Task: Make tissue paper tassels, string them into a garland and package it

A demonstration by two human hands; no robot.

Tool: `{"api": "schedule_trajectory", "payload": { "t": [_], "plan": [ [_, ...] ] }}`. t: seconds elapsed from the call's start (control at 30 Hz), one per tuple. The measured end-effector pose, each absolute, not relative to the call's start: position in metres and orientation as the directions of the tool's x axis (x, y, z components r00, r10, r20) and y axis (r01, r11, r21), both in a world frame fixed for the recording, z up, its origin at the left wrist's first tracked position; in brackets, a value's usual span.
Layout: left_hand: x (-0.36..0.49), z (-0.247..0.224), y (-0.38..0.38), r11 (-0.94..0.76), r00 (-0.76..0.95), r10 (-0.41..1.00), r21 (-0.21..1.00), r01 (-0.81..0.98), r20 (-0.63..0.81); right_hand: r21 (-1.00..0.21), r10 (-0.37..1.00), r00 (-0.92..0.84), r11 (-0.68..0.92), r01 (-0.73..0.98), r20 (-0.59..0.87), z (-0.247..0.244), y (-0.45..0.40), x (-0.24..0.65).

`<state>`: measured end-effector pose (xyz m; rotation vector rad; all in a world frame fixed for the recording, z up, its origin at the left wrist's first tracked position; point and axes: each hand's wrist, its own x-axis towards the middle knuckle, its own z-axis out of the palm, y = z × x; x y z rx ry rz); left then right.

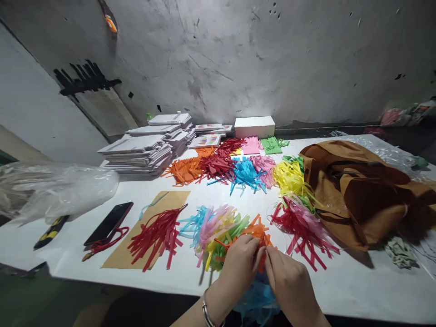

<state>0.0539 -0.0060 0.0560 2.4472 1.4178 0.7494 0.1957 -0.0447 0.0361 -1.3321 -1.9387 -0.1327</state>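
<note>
My left hand (239,255) and my right hand (289,274) meet near the table's front edge, fingertips pinched together. Between and behind them is an orange paper tassel (256,228); the exact spot they grip is hidden by the fingers. Left of it lie green (241,225), yellow (223,236), pink (214,221) and blue (197,223) tassels, fanned side by side. More blue strips (257,295) hang below my hands at the edge. A red tassel (157,236) rests on a brown paper sheet (119,256) to the left. Red and pink tassels (303,227) lie to the right.
Behind are piles of coloured fringed paper (218,167), stacked white boxes (136,147) and a white box (255,126). A brown cloth bag (361,190) fills the right side. At left lie a phone (109,222), a yellow-black cutter (51,232) and plastic wrap (68,188).
</note>
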Motion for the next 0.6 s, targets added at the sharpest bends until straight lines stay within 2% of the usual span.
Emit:
{"api": "schedule_trajectory", "payload": {
  "t": [0.13, 0.2, 0.23, 0.3, 0.37, 0.4, 0.5, 0.6],
  "plan": [
    [0.052, 0.055, -0.008, -0.548, 0.463, 0.836, 0.447, 0.707, 0.293, -0.548, 0.849, -0.073, 0.400, 0.735, 0.523, 0.038, -0.042, 0.204],
    [0.052, 0.054, -0.009, -0.561, 0.473, 0.828, 0.455, 0.691, 0.302, -0.671, 0.908, -0.038, 0.336, 0.661, 0.417, 0.043, -0.039, 0.209],
    [0.052, 0.053, -0.010, -0.569, 0.474, 0.822, 0.455, 0.685, 0.315, -0.785, 0.950, -0.007, 0.262, 0.562, 0.312, 0.045, -0.038, 0.211],
    [0.053, 0.052, -0.012, -0.587, 0.476, 0.810, 0.441, 0.679, 0.344, -0.968, 0.999, 0.005, 0.029, 0.250, 0.032, 0.047, -0.036, 0.213],
    [0.055, 0.050, -0.015, -0.597, 0.474, 0.800, 0.411, 0.689, 0.368, -0.983, 0.981, -0.070, -0.181, -0.013, -0.180, 0.046, -0.035, 0.215],
    [0.057, 0.048, -0.017, -0.599, 0.472, 0.797, 0.394, 0.697, 0.376, -0.973, 0.971, -0.098, -0.223, -0.057, -0.217, 0.045, -0.035, 0.216],
    [0.062, 0.042, -0.022, -0.608, 0.485, 0.786, 0.335, 0.720, 0.383, -0.977, 0.972, -0.097, -0.215, 0.008, -0.215, 0.039, -0.035, 0.221],
    [0.065, 0.038, -0.024, -0.622, 0.516, 0.774, 0.290, 0.727, 0.367, -0.968, 0.999, 0.049, -0.021, 0.249, -0.009, 0.036, -0.034, 0.222]
  ]
}}
